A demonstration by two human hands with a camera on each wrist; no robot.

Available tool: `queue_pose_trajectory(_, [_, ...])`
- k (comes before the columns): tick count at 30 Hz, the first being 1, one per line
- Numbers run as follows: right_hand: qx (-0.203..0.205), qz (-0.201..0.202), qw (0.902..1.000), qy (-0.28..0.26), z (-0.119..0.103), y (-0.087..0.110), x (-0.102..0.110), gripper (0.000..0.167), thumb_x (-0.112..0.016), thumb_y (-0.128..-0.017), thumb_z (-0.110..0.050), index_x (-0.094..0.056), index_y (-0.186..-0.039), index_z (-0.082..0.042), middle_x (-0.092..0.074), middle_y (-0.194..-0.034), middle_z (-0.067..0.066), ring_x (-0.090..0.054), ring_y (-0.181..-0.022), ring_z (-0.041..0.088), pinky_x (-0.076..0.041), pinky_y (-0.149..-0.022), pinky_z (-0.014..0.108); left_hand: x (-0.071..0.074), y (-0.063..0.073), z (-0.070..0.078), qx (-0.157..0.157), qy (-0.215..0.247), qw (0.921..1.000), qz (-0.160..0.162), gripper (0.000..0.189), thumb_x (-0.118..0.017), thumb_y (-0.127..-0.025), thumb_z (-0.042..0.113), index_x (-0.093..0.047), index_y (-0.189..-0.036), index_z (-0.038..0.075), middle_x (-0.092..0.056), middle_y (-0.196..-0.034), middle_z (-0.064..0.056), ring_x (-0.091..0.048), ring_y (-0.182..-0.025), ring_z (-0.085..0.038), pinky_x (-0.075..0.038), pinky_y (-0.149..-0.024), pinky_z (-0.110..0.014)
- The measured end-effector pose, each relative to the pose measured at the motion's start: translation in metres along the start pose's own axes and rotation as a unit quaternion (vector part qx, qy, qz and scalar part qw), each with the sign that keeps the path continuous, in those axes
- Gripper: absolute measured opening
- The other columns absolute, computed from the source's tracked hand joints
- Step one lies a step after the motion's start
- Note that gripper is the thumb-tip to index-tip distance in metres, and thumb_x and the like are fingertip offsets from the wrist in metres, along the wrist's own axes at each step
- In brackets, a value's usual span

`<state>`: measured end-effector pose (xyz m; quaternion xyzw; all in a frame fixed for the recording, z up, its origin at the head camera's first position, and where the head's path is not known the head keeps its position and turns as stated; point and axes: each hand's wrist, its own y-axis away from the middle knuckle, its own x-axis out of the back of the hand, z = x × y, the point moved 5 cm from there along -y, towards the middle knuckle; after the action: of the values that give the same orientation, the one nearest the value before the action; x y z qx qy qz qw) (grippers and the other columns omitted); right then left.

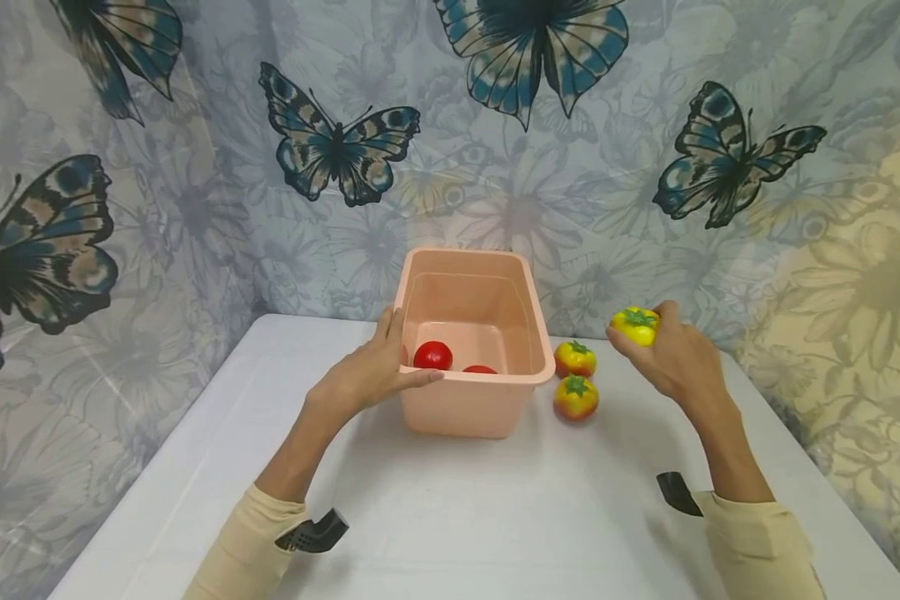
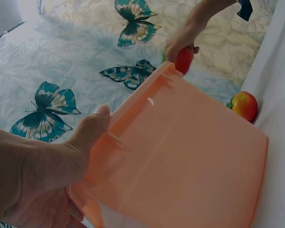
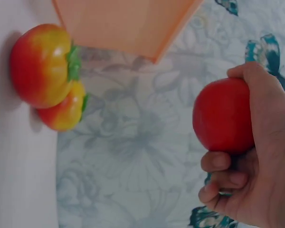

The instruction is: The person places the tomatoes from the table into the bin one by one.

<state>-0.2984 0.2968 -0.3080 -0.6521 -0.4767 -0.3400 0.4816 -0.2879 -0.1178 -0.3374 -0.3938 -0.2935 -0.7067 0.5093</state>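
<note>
Beige sleeves (image 1: 242,546) are pointing toward the bin (image 1: 457,410), left hand (image 1: 363,369) gripping its rim, right hand (image 1: 686,358) holding one fruit (image 1: 640,327) right of it, two red fruits (image 1: 432,356) seemingly done inside, two yellow-red fruits (image 1: 576,398) remaining beside it.

A yellow and red fruit (image 1: 644,336), green-leaved, is held up to the right of a peach bin (image 1: 461,408).

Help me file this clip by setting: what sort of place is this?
Probably a staged recording corner indoors: a plain white table set against butterfly-printed wall coverings, with dark devices at both cuffs. Home or studio, I can't tell.
</note>
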Motion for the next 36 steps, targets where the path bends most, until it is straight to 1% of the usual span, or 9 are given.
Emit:
queue_pose_trajectory(3, [0.012, 0.012, 0.9998, -0.012, -0.014, 0.003, 0.007, 0.085, -0.049, -0.096, -0.070, -0.041, -0.135, 0.005, -0.061, -0.086, 0.025, -0.055, -0.064, 0.031, -0.039, -0.052, 0.031, 0.001, 0.000, 0.000, -0.002, -0.002, 1.0000, 0.002, 0.129, -0.067, -0.086, 0.076, 0.008, -0.168, 0.011, 0.006, -0.179, -0.009, -0.056, -0.140, -0.044, -0.053, -0.109, -0.056])
queue_pose_trajectory(7, [0.031, 0.028, 0.9988, -0.028, -0.031, 0.007, 0.013, 0.081, -0.049, -0.098, -0.068, -0.043, -0.133, 0.004, -0.062, -0.086, 0.024, -0.056, -0.066, 0.031, -0.039, -0.053, 0.030, 0.001, 0.000, 0.000, -0.002, -0.007, 1.0000, 0.001, 0.129, -0.066, -0.086, 0.077, 0.008, -0.168, 0.011, 0.006, -0.179, -0.009, -0.056, -0.140, -0.045, -0.053, -0.109, -0.056])
queue_pose_trajectory(13, [0.066, 0.037, 0.9964, -0.038, -0.055, 0.010, 0.016, 0.075, -0.049, -0.100, -0.064, -0.046, -0.132, 0.003, -0.062, -0.086, 0.023, -0.057, -0.067, 0.031, -0.040, -0.054, 0.029, 0.000, 0.000, -0.001, -0.003, -0.007, 1.0000, 0.001, 0.129, -0.065, -0.086, 0.078, 0.008, -0.168, 0.011, 0.006, -0.179, -0.010, -0.054, -0.142, -0.046, -0.052, -0.110, -0.056])
queue_pose_trajectory(18, [0.089, 0.033, 0.9947, -0.038, -0.070, 0.012, 0.014, 0.072, -0.049, -0.101, -0.063, -0.047, -0.131, 0.002, -0.062, -0.083, 0.020, -0.056, -0.065, 0.029, -0.040, -0.054, 0.029, 0.000, -0.001, -0.001, -0.004, -0.004, 1.0000, 0.002, 0.129, -0.065, -0.086, 0.078, 0.009, -0.168, 0.011, 0.006, -0.179, -0.009, -0.055, -0.140, -0.047, -0.053, -0.109, -0.056])
queue_pose_trajectory(25, [0.097, 0.003, 0.9943, -0.044, -0.085, 0.014, 0.009, 0.078, -0.046, -0.101, -0.067, -0.043, -0.139, 0.001, -0.064, -0.089, 0.021, -0.059, -0.072, 0.030, -0.043, -0.058, 0.029, 0.000, -0.001, 0.000, -0.003, -0.012, 0.9999, 0.002, 0.129, -0.064, -0.086, 0.078, 0.009, -0.168, 0.010, 0.005, -0.179, -0.010, -0.060, -0.135, -0.045, -0.056, -0.106, -0.054])
queue_pose_trajectory(29, [0.101, -0.005, 0.9940, -0.041, -0.093, 0.014, 0.007, 0.078, -0.047, -0.101, -0.067, -0.043, -0.140, 0.000, -0.066, -0.089, 0.021, -0.060, -0.072, 0.030, -0.047, -0.057, 0.030, 0.001, -0.001, 0.001, -0.006, -0.017, 0.9998, 0.002, 0.128, -0.064, -0.087, 0.077, 0.009, -0.168, 0.009, 0.006, -0.178, -0.011, -0.063, -0.132, -0.045, -0.057, -0.104, -0.053])
queue_pose_trajectory(31, [0.109, -0.007, 0.9933, -0.036, -0.098, 0.014, 0.005, 0.077, -0.046, -0.101, -0.067, -0.043, -0.139, -0.001, -0.066, -0.088, 0.020, -0.061, -0.071, 0.030, -0.047, -0.057, 0.030, 0.001, 0.000, 0.001, -0.005, -0.019, 0.9998, 0.002, 0.128, -0.064, -0.088, 0.077, 0.008, -0.168, 0.009, 0.005, -0.178, -0.011, -0.063, -0.131, -0.044, -0.057, -0.104, -0.053])
queue_pose_trajectory(33, [0.118, -0.005, 0.9924, -0.034, -0.102, 0.013, 0.004, 0.075, -0.048, -0.100, -0.068, -0.044, -0.138, -0.003, -0.067, -0.086, 0.019, -0.060, -0.069, 0.029, -0.046, -0.057, 0.030, 0.001, 0.000, 0.000, -0.003, -0.018, 0.9998, 0.002, 0.128, -0.064, -0.087, 0.077, 0.008, -0.168, 0.009, 0.005, -0.179, -0.010, -0.063, -0.131, -0.044, -0.057, -0.104, -0.053])
queue_pose_trajectory(36, [0.138, 0.002, 0.9895, -0.041, -0.110, 0.013, 0.001, 0.075, -0.054, -0.099, -0.066, -0.043, -0.140, -0.004, -0.066, -0.083, 0.017, -0.059, -0.066, 0.028, -0.043, -0.057, 0.030, 0.000, 0.000, 0.000, -0.002, -0.011, 0.9999, 0.001, 0.129, -0.065, -0.087, 0.077, 0.009, -0.168, 0.009, 0.006, -0.179, -0.010, -0.063, -0.131, -0.044, -0.057, -0.104, -0.053])
